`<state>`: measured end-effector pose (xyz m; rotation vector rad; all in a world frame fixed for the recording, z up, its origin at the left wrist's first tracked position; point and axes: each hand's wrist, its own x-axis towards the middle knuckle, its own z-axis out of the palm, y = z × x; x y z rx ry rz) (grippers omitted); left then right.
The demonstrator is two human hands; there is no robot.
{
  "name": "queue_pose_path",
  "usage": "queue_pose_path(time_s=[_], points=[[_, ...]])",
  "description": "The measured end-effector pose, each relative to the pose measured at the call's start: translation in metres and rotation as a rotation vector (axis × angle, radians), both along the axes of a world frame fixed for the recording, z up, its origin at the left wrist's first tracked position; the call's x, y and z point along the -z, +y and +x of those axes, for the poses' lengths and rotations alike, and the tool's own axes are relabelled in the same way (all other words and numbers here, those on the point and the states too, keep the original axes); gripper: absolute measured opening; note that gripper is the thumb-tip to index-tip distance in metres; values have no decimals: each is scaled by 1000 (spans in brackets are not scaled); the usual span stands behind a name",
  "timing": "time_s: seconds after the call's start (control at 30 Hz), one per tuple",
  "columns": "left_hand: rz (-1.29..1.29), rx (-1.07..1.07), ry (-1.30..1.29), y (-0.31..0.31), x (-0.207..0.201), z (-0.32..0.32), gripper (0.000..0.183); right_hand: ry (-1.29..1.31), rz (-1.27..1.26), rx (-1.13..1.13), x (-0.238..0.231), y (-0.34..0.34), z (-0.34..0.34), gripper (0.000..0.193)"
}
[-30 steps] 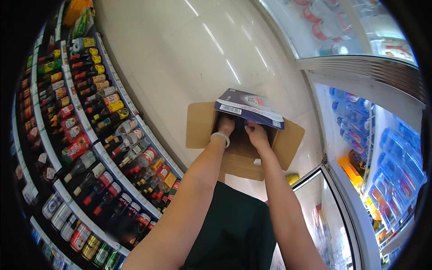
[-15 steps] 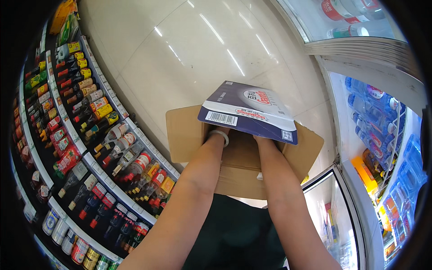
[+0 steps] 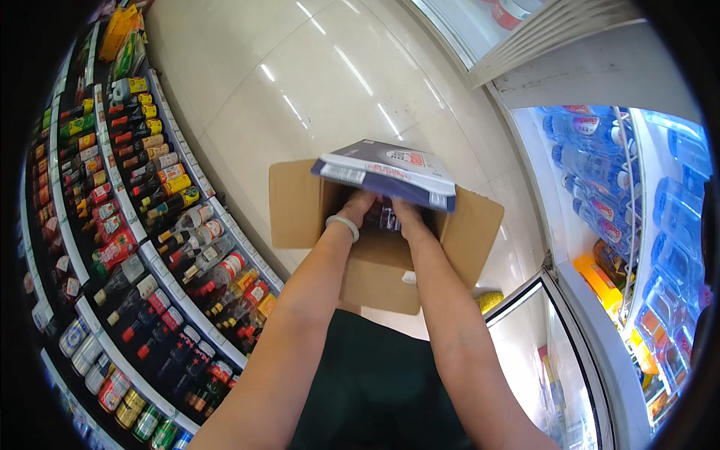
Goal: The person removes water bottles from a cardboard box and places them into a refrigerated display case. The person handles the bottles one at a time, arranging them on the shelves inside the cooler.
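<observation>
So you've got both arms down in the cardboard box, your left hand inside its left part and your right hand inside its right part. There's a dark, shiny-looking item in the box, right between your hands, mostly in shadow so I can't make out what it is. Can't tell what either grip is doing either, since the box's purple-and-white far flap hangs over your fingers. The side flaps are folded outward and the near one points at you. You're wearing a white bracelet, just at the box's opening. Pale tile floor stretches out beyond the box, shelves of bottles run along to its left, and to its right there's an open fridge stocked with bottled water.
</observation>
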<state>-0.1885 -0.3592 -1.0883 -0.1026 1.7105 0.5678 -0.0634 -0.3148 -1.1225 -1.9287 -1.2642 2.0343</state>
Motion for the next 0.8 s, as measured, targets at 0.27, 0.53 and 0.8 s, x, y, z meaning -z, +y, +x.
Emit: queue_pose_path(time_s=[0.27,0.53,0.8], points=[[264,-327,-38,-44,-205,53,42,249,-22,-51,-215,-5,67,46],[426,-306,-440,-99,-428,158,61,288,-77,-173,-470,-26,203,51],[798,142,-456,14,-618,154,64,189,510,-218,-712,46,233,68]])
